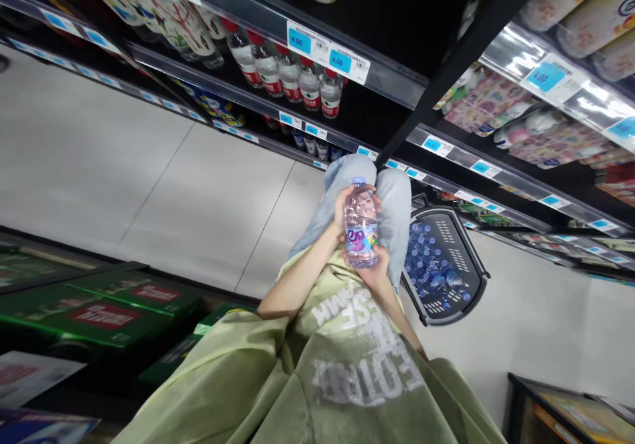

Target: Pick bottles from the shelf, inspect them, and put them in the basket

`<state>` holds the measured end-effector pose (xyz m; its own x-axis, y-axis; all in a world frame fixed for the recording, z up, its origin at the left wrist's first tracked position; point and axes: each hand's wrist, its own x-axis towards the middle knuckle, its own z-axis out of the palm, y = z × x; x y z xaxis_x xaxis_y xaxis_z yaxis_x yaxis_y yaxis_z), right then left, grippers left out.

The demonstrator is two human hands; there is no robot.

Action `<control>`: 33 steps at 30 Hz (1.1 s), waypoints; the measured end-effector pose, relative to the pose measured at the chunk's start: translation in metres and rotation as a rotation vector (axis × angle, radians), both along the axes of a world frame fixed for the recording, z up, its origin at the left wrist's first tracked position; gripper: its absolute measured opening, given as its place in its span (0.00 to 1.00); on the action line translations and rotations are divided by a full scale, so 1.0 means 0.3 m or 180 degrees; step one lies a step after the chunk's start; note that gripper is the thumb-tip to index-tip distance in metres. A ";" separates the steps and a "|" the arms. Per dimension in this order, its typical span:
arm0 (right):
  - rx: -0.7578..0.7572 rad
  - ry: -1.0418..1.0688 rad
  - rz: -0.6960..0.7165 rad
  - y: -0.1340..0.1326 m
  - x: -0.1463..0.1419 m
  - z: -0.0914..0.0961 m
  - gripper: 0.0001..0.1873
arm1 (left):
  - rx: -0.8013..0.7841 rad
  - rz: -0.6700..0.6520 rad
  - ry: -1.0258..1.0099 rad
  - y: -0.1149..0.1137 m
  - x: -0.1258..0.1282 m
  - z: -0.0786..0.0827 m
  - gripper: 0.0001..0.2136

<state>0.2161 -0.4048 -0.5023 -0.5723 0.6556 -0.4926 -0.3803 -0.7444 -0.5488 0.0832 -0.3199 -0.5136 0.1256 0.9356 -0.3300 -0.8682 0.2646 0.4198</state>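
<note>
I hold a small clear water bottle (360,225) with a pinkish label and a pale blue cap upright in front of my knees. My left hand (342,214) wraps round its upper side, fingers curled on the bottle. My right hand (378,263) cups its base from below. Both hands are closed on it. Just to the right, on the floor, stands a dark shopping basket (446,232) filled with several small blue-capped bottles.
Black store shelves (377,73) run across the top with red-capped water bottles (292,80), blue price tags and pink packaged drinks (496,100). Green beverage cartons (119,298) are stacked at the left. Light tiled floor (149,179) lies between.
</note>
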 end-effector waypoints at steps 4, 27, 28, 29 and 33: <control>-0.0016 -0.0021 -0.0058 -0.002 0.008 -0.004 0.35 | -0.0048 0.0111 -0.0156 0.003 0.011 -0.008 0.22; 0.0899 -0.0097 0.0224 -0.016 -0.027 -0.015 0.30 | -0.0361 0.0518 -0.0762 -0.002 -0.054 0.009 0.24; 0.0906 0.0063 0.0322 -0.021 -0.026 -0.028 0.29 | -0.0401 0.0608 -0.0780 0.000 -0.061 0.011 0.24; 0.0896 0.0196 0.0423 -0.026 -0.025 -0.040 0.29 | -0.0423 0.0693 -0.0789 0.002 -0.067 0.014 0.24; 0.0827 0.0113 0.0256 -0.032 -0.027 -0.071 0.32 | -0.0396 0.0916 -0.0732 0.008 -0.072 0.036 0.22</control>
